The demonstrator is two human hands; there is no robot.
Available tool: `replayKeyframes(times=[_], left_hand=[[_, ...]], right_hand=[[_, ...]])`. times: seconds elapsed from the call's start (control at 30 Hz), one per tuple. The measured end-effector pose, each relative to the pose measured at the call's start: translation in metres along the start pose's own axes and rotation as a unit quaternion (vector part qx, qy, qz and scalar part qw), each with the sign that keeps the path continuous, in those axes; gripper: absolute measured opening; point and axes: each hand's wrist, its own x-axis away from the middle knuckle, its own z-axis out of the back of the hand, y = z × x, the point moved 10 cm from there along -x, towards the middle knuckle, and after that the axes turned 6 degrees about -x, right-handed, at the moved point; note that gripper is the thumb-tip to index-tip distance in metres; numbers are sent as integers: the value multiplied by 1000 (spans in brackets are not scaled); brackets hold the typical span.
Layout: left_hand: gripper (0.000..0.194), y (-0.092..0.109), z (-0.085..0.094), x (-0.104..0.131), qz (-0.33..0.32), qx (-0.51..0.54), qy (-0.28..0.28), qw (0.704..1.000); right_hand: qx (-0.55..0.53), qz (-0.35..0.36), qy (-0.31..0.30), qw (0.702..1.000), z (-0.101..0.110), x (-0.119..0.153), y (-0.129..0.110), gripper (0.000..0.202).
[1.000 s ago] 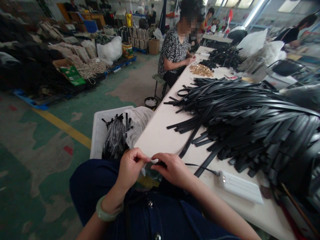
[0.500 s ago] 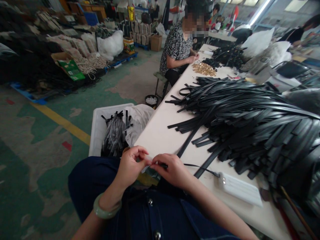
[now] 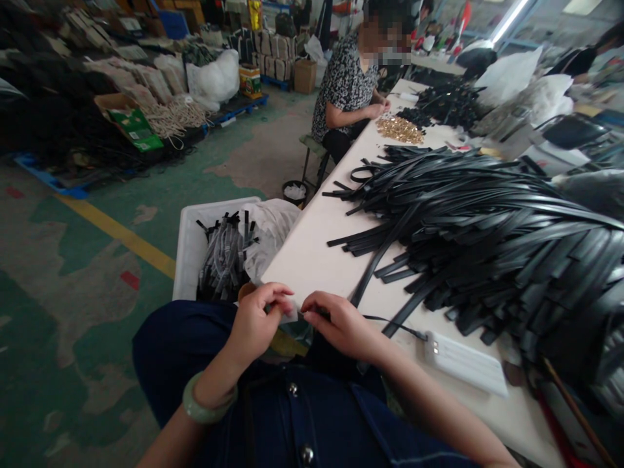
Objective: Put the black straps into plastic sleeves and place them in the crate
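Observation:
Over my lap at the table's near edge, my left hand [image 3: 258, 318] pinches a small, thin whitish piece [image 3: 293, 311], like paper or film, that sticks out past its fingertips. A short gap to the right, my right hand [image 3: 334, 322] has its thumb and forefinger closed in a pinch; what is between them, if anything, is too small to make out. Long flat black straps [image 3: 468, 221] lie in a big heap on the white table [image 3: 312, 250], a few of their ends reaching toward my right hand.
A white power bank [image 3: 465, 364] with a black cable lies right of my right forearm. Left of the table stands a white crate [image 3: 188, 253] holding grey and black strips and a white bag [image 3: 268, 231]. Beyond, a seated person [image 3: 346, 91] works by gold-coloured pieces [image 3: 400, 130].
My hands were together at the fingertips and have moved slightly apart, the right hand going right. The whitish piece stays with my left hand and shows more clearly.

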Motion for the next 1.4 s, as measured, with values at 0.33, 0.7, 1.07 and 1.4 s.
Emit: replayKeyframes(times=[0.33, 0.7, 1.07, 1.4], left_hand=[[28, 2, -24, 0, 13, 56, -122, 991], [22, -12, -23, -2, 80, 160, -67, 982], [11, -18, -36, 3, 55, 115, -104, 986], [14, 1, -31, -1, 5, 41, -93, 995]], right_hand=[[-46, -75, 15, 996, -3, -10, 20, 20], [-61, -97, 35, 993, 3, -2, 23, 21], [-73, -84, 31, 993, 2, 2, 22, 22], [-46, -83, 43, 995, -6, 1, 27, 23]])
